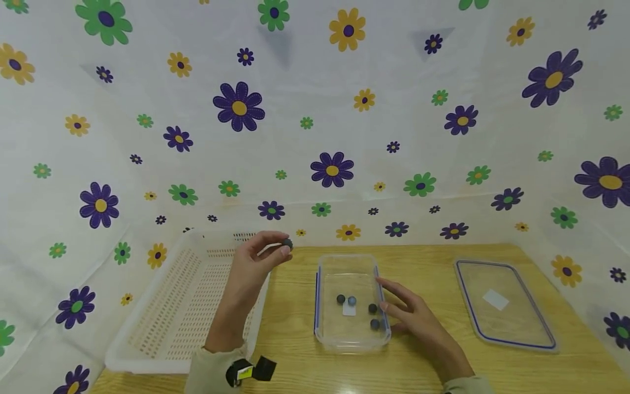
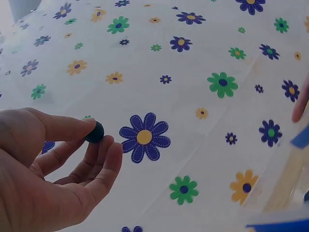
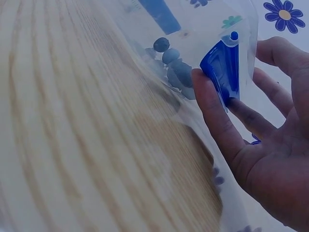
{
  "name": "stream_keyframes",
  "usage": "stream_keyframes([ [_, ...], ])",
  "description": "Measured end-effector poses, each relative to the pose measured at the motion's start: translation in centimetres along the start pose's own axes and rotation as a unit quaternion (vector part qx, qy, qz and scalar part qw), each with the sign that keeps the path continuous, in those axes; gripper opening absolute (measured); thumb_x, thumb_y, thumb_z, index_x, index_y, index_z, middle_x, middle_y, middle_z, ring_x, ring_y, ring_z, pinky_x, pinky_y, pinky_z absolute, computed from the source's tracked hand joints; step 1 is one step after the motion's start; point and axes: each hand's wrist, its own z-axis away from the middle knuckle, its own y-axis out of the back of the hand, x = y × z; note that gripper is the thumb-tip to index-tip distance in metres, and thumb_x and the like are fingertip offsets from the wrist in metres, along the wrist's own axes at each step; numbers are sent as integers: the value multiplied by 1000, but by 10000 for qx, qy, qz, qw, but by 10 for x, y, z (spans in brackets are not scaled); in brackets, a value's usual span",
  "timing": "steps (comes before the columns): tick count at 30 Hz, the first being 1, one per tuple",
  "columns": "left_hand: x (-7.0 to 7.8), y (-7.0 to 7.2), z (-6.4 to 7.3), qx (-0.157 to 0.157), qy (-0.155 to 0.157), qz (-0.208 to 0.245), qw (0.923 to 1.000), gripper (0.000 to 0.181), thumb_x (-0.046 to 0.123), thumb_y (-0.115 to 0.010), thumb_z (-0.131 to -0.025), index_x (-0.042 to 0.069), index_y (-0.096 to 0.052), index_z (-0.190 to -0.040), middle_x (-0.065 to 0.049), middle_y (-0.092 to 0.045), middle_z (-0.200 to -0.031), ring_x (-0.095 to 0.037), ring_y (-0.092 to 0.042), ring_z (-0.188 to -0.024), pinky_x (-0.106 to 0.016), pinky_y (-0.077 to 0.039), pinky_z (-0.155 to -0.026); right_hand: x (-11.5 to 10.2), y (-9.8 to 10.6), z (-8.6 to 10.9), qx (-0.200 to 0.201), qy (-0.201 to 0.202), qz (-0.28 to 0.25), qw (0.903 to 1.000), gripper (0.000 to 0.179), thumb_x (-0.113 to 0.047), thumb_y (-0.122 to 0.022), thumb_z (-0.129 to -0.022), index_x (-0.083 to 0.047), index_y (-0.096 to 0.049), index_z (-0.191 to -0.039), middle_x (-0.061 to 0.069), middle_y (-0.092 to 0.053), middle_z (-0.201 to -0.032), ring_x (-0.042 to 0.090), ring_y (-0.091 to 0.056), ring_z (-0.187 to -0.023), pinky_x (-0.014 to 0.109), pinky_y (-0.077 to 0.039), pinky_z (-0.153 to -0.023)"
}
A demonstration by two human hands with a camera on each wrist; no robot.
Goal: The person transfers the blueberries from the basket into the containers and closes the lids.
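In the head view my left hand (image 1: pixel 253 262) pinches a small dark ball (image 1: pixel 287 244) between thumb and fingertips. It is raised near the right rim of a white plastic basket (image 1: pixel 143 334). The left wrist view shows the same ball (image 2: pixel 95 132) at the fingertips. A clear food container (image 1: pixel 344 343) with blue side latches stands to the right, holding several small balls (image 1: pixel 372 308), one of them lighter blue. My right hand (image 1: pixel 418 317) touches the container's right side with fairly straight, spread fingers. In the right wrist view, its fingers touch around a blue latch (image 3: pixel 224 72).
A clear lid (image 1: pixel 521 306) with a blue seal lies flat on the wooden table (image 1: pixel 423 366), right of the container. A white flower-print sheet (image 1: pixel 295 153) rises behind the table and along both sides.
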Motion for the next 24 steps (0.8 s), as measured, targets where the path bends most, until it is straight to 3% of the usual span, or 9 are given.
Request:
stream_keyframes([
  [6,-22,-34,8,387,-199,400,9983,26,-5,-70,-93,-9,-64,-119,-17,-63,-115,-25,-68,-100,-34,-58,-91,0,1,0,-37,29,-59,10000,61,-15,-60,-105,-11,-34,-160,18,-16,-168,57,-37,-139,57,-58,-85],
  [11,-49,-48,4,469,-51,409,9980,25,-6,-71,-92,-7,-67,-117,-18,-63,-117,-30,-66,-106,-29,-57,-89,0,3,2,-95,8,2,10000,61,-15,-60,-105,-11,-34,-160,17,-15,-169,57,-34,-141,56,-58,-86],
  [17,-86,-68,5,421,304,571,9970,27,-5,-73,-92,-11,-66,-117,-17,-67,-114,-23,-69,-101,-28,-58,-87,-2,4,5,-47,-109,139,9998,60,-15,-60,-105,-10,-36,-159,16,-14,-169,55,-40,-138,55,-58,-85],
  [20,-105,-75,3,439,315,484,9974,25,-5,-74,-91,-10,-67,-114,-19,-68,-113,-23,-69,-99,-26,-57,-86,-3,3,5,-61,-150,135,9998,62,-17,-61,-104,-10,-35,-160,16,-15,-169,54,-40,-138,55,-58,-86],
  [24,-119,-81,0,478,102,113,9987,22,-5,-76,-89,-8,-70,-109,-22,-70,-108,-25,-69,-97,-24,-56,-84,-4,1,3,-5,-196,102,9998,62,-18,-62,-104,-11,-35,-160,15,-15,-170,55,-35,-141,54,-58,-87],
])
